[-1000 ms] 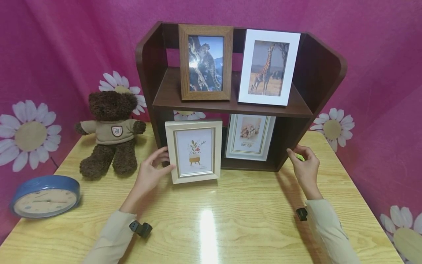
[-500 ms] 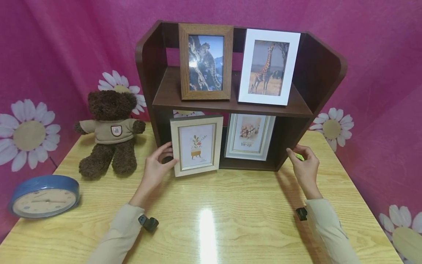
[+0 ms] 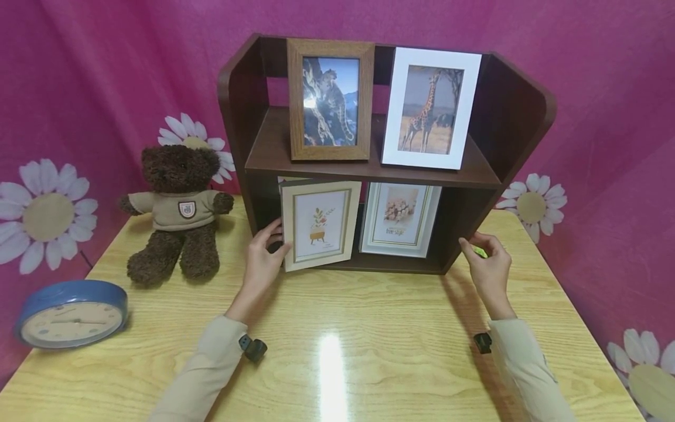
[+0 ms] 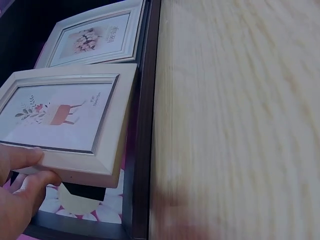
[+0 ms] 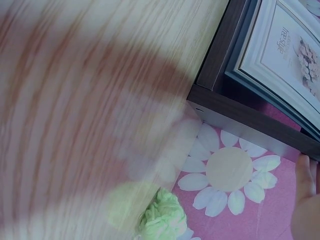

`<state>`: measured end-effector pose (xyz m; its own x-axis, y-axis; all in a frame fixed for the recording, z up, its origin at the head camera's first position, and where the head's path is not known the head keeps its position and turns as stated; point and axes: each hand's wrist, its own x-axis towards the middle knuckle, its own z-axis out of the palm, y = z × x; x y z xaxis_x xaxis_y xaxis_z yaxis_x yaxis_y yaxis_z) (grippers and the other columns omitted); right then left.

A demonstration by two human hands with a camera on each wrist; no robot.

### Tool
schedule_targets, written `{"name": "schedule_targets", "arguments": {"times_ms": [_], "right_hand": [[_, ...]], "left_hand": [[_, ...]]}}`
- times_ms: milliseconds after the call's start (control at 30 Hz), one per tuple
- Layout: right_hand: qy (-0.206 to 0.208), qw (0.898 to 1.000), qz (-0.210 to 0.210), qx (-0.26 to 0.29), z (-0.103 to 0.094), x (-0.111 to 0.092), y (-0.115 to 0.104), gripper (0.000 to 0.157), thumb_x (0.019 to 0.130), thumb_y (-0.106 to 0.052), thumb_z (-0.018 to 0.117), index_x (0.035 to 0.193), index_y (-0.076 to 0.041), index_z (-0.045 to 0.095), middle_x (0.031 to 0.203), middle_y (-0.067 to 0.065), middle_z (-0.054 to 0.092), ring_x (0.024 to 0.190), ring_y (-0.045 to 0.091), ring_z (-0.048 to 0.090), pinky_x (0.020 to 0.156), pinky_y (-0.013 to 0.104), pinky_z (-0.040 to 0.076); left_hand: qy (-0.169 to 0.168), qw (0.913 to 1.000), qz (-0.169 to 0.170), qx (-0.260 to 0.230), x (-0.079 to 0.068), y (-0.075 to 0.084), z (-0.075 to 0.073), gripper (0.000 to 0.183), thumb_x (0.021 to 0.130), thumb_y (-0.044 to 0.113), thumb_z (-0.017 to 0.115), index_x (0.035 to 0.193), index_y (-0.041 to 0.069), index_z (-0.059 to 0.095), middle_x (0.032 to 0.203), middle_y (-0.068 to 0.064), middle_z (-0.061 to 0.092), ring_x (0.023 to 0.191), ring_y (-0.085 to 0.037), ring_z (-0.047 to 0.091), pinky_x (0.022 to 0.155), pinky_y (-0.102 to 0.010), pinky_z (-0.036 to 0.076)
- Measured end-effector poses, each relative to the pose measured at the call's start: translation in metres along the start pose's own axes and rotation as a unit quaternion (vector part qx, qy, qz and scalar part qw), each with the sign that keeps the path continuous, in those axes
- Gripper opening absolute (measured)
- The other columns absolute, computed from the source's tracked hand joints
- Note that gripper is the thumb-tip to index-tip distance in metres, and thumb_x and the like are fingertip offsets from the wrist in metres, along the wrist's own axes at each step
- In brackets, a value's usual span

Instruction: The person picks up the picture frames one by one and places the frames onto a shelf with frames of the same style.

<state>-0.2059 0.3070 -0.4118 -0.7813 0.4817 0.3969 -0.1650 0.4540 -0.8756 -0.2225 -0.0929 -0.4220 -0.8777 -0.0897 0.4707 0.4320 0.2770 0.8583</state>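
Note:
My left hand [image 3: 265, 258] pinches the left edge of a cream picture frame [image 3: 355, 234] with a plant print. Thumb on the front, fingers behind, it holds the frame slightly tilted at the mouth of the lower left of a dark brown bookshelf [image 3: 237, 117]. In the left wrist view, the cream frame [image 4: 112, 150] overlaps a white frame [image 4: 132, 30] with a flower print, which leans inside the lower right. My right hand [image 3: 487, 264] touches the outer face of the shelf's right side panel [image 5: 250, 120] with its fingertips.
On the upper shelf stand a wooden frame [image 3: 296, 105] with a leopard picture and a white frame [image 3: 392, 111] with a giraffe. A brown teddy bear [image 3: 179, 211] and blue clock [image 3: 74, 313] are at left. Something green and crumpled [image 5: 164, 217] lies behind the right hand.
My left hand has moved the cream frame right and back, from in front of the shelf to its lower opening, tilting it slightly. The right hand has stayed at the side panel.

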Motion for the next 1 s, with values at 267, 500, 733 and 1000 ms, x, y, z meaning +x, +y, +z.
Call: {"name": "schedule_targets", "arguments": {"times_ms": [267,500,733,1000], "right_hand": [[-0.003,1.000,0.008,-0.008,0.000,0.000,-0.002,0.018,0.084,-0.014,0.073,0.096,-0.004,0.063,0.077,-0.025,0.057,0.079,-0.007,0.057,0.072,0.009,0.045],[0.000,1.000,0.008,-0.006,-0.001,0.000,-0.001,0.018,0.084,-0.014,0.073,0.095,-0.004,0.064,0.077,-0.026,0.057,0.079,-0.007,0.057,0.072,0.009,0.046],[0.000,1.000,0.006,0.001,0.000,0.000,-0.002,0.013,0.083,-0.012,0.073,0.092,-0.008,0.064,0.076,-0.025,0.057,0.078,-0.007,0.057,0.068,0.007,0.045],[-0.006,1.000,0.012,0.007,-0.001,0.000,-0.003,0.023,0.084,-0.010,0.072,0.099,0.005,0.063,0.074,-0.026,0.056,0.077,-0.009,0.056,0.069,0.005,0.045]], "left_hand": [[-0.010,0.9996,-0.026,0.010,0.010,0.000,0.006,0.049,0.083,-0.014,0.062,0.130,-0.011,0.049,0.115,-0.030,0.057,0.101,-0.042,0.059,0.088,-0.048,0.052],[-0.009,0.9989,-0.021,0.042,0.024,0.002,0.012,0.049,0.082,-0.013,0.060,0.130,-0.011,0.049,0.115,-0.030,0.059,0.101,-0.043,0.060,0.091,-0.051,0.049],[-0.017,0.9957,-0.044,0.080,0.030,-0.001,0.014,0.051,0.084,-0.009,0.059,0.133,-0.010,0.046,0.117,-0.029,0.057,0.105,-0.040,0.060,0.093,-0.048,0.049],[-0.024,0.9926,-0.055,0.105,0.032,-0.007,0.016,0.051,0.086,-0.008,0.056,0.135,-0.011,0.042,0.117,-0.031,0.055,0.107,-0.041,0.057,0.095,-0.050,0.046]]}}
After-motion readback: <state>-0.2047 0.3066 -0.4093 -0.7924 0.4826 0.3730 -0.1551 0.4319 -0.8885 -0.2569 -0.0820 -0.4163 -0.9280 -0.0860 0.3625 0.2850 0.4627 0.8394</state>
